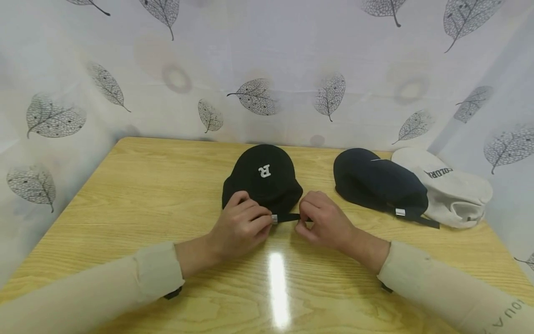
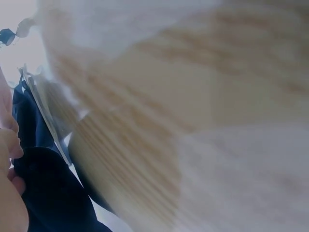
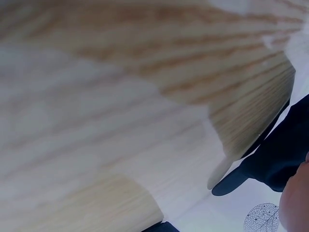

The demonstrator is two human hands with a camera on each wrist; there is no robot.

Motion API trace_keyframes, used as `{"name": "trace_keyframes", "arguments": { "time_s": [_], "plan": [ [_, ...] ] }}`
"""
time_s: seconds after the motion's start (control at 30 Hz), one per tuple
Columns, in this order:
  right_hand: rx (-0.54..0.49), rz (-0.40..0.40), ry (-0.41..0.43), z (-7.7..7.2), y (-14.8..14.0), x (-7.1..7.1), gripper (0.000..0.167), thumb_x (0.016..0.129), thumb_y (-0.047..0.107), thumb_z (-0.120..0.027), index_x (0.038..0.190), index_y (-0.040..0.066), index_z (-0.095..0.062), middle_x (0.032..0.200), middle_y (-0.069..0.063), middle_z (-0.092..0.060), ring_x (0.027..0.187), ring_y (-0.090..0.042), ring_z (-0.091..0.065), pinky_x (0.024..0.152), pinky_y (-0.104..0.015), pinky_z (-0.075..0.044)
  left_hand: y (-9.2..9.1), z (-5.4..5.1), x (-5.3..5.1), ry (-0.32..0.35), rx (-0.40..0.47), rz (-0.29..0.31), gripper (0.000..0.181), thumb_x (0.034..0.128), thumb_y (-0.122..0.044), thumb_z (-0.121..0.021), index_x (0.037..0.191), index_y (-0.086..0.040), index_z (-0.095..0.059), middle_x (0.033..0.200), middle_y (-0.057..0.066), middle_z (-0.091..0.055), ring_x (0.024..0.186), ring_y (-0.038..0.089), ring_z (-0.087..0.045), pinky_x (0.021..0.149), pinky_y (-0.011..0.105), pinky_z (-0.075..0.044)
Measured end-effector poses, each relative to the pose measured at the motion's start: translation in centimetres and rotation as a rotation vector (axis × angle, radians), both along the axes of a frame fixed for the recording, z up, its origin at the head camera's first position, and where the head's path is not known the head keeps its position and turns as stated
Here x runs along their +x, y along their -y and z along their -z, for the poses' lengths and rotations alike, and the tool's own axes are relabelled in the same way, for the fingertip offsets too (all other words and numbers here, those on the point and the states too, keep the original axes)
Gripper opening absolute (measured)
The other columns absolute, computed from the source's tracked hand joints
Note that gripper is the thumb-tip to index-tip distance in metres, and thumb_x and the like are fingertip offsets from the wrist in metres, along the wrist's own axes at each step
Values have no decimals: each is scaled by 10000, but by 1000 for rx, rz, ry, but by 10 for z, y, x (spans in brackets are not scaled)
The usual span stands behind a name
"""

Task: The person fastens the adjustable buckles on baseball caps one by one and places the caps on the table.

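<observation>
A black baseball cap [image 1: 271,188] with a white letter R sits at the middle of the table, its strap side toward me. My left hand [image 1: 244,225] grips the cap's edge beside a silver buckle [image 1: 274,219]. From that buckle the black strap [image 1: 288,217] runs right, and my right hand [image 1: 325,220] pinches it between thumb and fingers. In the left wrist view, the fingers [image 2: 10,145] lie against the dark cap [image 2: 53,188]. The right wrist view has the strap's rounded free end [image 3: 229,182] sticking out; most of the right hand [image 3: 295,203] is cut off.
On the right of the wooden table [image 1: 158,181] lie a navy cap [image 1: 371,178] with a silver buckle and, partly behind it, a cream cap [image 1: 459,185] with dark lettering. A leaf-patterned white curtain [image 1: 283,55] hangs behind the table and along its sides.
</observation>
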State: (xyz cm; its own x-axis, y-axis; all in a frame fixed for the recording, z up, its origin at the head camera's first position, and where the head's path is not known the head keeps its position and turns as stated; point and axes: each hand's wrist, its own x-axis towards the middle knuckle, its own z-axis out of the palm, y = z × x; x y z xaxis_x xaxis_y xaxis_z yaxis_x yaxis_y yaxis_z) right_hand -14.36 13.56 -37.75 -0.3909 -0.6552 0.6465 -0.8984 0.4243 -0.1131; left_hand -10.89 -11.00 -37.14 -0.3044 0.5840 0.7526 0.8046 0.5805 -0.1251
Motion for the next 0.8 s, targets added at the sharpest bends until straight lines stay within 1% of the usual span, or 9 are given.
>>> {"name": "trace_keyframes", "arguments": {
  "time_s": [0.17,0.33,0.47,0.57,0.67,0.73,0.8],
  "plan": [
    [-8,11,-9,-1,0,0,155,728,55,-588,672,122,-461,693,18,-428,672,-158,-438,659,-324,-381,2,1,1,-5,5,1,56,766,-96,-773,807,-132,-783,835,-17,-745,735,154,-658,796,378,-445],
    [-26,18,-22,0,1,-1,155,704,45,-585,667,120,-454,690,10,-434,668,-159,-442,651,-325,-385,2,1,1,2,12,8,55,766,-88,-773,806,-125,-780,839,-10,-747,744,154,-665,800,378,-447],
    [-41,29,-7,2,0,-1,148,702,39,-582,678,114,-456,707,5,-437,684,-162,-442,663,-328,-391,2,1,1,1,24,15,58,774,-81,-762,812,-119,-783,850,-3,-749,755,159,-669,801,385,-448],
    [-47,53,12,2,0,-1,118,720,46,-584,707,108,-484,758,-6,-472,726,-175,-461,693,-342,-405,1,2,1,-5,32,20,64,773,-77,-758,817,-113,-787,854,3,-748,756,165,-667,802,390,-447],
    [-53,74,27,1,0,-1,90,734,58,-616,776,98,-548,859,-32,-533,816,-209,-500,757,-389,-413,0,3,0,-10,34,21,68,769,-79,-762,821,-111,-793,852,8,-748,753,169,-667,800,391,-446],
    [-56,74,32,1,0,-1,127,734,76,-657,842,92,-592,933,-49,-561,883,-231,-517,793,-424,-401,0,3,0,-10,28,17,68,772,-85,-765,826,-111,-797,855,10,-750,756,170,-669,799,388,-444],
    [-56,57,30,0,0,-1,189,724,98,-698,894,95,-615,984,-58,-573,937,-246,-525,814,-453,-376,0,3,0,-12,20,12,65,776,-90,-763,826,-112,-799,857,10,-750,758,170,-671,797,385,-445]
  ]
}}
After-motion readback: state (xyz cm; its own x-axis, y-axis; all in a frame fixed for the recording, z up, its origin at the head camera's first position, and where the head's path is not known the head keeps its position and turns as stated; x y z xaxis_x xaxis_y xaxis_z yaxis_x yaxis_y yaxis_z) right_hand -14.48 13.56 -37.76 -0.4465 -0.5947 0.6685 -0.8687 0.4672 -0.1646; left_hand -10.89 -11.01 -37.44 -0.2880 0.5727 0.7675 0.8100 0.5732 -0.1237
